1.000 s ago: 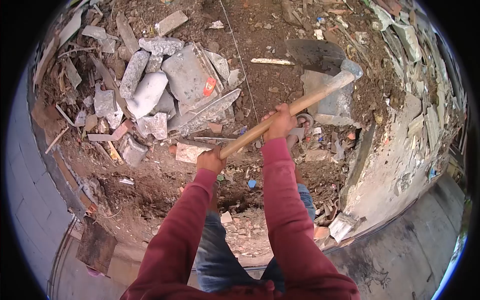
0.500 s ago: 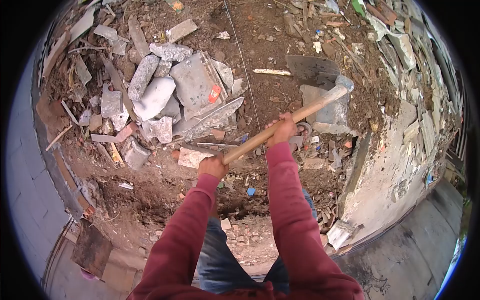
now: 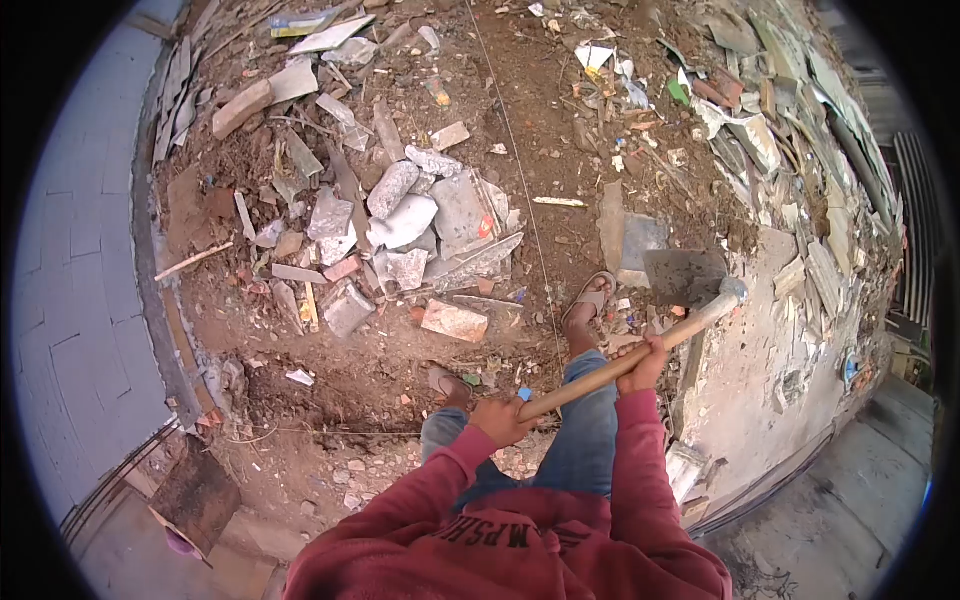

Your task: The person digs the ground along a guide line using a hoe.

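Both my hands are wrapped round the wooden handle of a hoe (image 3: 610, 372). My left hand (image 3: 503, 421) grips the butt end, close to my body. Farther along the shaft, to the right, my right hand (image 3: 641, 364) holds it. The hoe's broad metal blade (image 3: 686, 277) is at the far right end, over the dirt beside a grey slab (image 3: 641, 243). Whether the blade touches the ground I cannot tell. My sandalled feet (image 3: 590, 298) stand on the soil behind the handle.
A heap of broken concrete and tiles (image 3: 405, 222) lies to the left. A taut string (image 3: 520, 160) runs across the dirt. A sloping plastered wall piece (image 3: 790, 340) borders the right, with piled debris (image 3: 790, 150) beyond. Grey paving (image 3: 85, 270) lies at far left.
The hoe and both hands have come back toward my body, and the blade has shifted right and nearer. My head view has moved, showing more ground ahead and my feet.
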Available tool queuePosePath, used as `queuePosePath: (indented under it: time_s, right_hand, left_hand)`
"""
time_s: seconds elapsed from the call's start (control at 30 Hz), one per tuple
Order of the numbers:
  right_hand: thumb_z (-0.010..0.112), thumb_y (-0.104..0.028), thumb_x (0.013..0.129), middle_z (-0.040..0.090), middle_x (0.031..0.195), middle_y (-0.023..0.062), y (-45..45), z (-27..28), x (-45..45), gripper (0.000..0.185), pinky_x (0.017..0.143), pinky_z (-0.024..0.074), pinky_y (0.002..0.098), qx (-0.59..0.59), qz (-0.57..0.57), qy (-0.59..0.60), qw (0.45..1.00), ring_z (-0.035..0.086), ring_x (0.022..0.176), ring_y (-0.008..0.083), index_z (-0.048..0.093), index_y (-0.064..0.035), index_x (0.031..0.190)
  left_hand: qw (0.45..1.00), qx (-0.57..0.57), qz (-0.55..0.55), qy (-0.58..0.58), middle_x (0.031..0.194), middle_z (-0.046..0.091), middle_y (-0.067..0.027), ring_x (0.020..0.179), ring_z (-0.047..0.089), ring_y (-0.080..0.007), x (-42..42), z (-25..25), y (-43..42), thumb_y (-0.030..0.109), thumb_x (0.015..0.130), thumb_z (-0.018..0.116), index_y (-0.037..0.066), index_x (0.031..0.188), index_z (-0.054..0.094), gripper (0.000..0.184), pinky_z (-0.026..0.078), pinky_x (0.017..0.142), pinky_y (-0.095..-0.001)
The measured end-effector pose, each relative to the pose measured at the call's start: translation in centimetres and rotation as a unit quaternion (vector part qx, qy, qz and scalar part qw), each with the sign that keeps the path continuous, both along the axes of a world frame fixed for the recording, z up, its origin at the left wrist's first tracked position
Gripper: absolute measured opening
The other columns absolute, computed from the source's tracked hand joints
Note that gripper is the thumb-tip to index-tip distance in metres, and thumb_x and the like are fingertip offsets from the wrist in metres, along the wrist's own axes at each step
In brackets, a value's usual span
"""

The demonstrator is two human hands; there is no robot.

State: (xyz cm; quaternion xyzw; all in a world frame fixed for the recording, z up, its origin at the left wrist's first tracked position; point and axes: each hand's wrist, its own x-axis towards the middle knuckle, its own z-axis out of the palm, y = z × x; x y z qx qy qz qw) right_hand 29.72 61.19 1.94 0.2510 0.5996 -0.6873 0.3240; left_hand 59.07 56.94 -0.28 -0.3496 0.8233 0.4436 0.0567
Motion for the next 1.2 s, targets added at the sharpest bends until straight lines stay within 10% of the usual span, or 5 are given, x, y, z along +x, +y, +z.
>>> queuePosePath:
  time_s: [0.2,0.4,1.07,1.2]
  right_hand:
    - [0.058,-0.027,0.082,0.046,0.062,0.0049,6.6,9.6,6.4,0.021,0.053,0.0466,0.04,0.017,-0.088,-0.004,0.996,0.048,0.051,0.0234,0.046,-0.0111,0.078]
    - [0.057,-0.028,0.081,0.047,0.065,0.0062,10.4,13.9,11.0,0.024,0.059,0.0484,0.0429,-0.003,-0.142,0.0,0.99,0.049,0.057,0.0237,0.043,-0.0086,0.079]
    - [0.06,-0.026,0.079,0.052,0.068,0.0121,6.3,3.5,-0.4,0.026,0.063,0.0528,0.05,-0.1,-0.134,0.025,0.986,0.055,0.062,0.0311,0.047,-0.0066,0.09]
    - [0.059,-0.025,0.08,0.051,0.068,0.0119,3.2,1.6,-8.2,0.026,0.063,0.0537,0.0487,-0.022,-0.064,-0.137,0.988,0.054,0.063,0.032,0.047,-0.0063,0.093]
  left_hand:
    - [0.989,0.0,-0.148,-0.02,0.076,0.07,-0.0185,0.075,0.07,-0.0387,5.3,11.7,-1.6,0.069,0.083,0.06,0.018,0.12,0.068,0.064,0.055,0.069,-0.0509]
    - [0.969,-0.015,-0.243,-0.049,0.081,0.071,-0.0202,0.079,0.07,-0.0407,6.9,18.2,-5.2,0.075,0.079,0.06,0.014,0.1,0.074,0.066,0.055,0.073,-0.0495]
    - [0.98,0.01,-0.184,-0.069,0.086,0.07,-0.0233,0.085,0.069,-0.0404,-3.3,15.1,-10.4,0.084,0.083,0.04,0.0,0.087,0.073,0.09,0.053,0.079,-0.0507]
    - [0.98,0.02,-0.173,-0.1,0.087,0.07,-0.0251,0.083,0.069,-0.0418,-10.3,15.2,-13.1,0.084,0.085,0.036,-0.001,0.085,0.073,0.093,0.054,0.076,-0.0514]
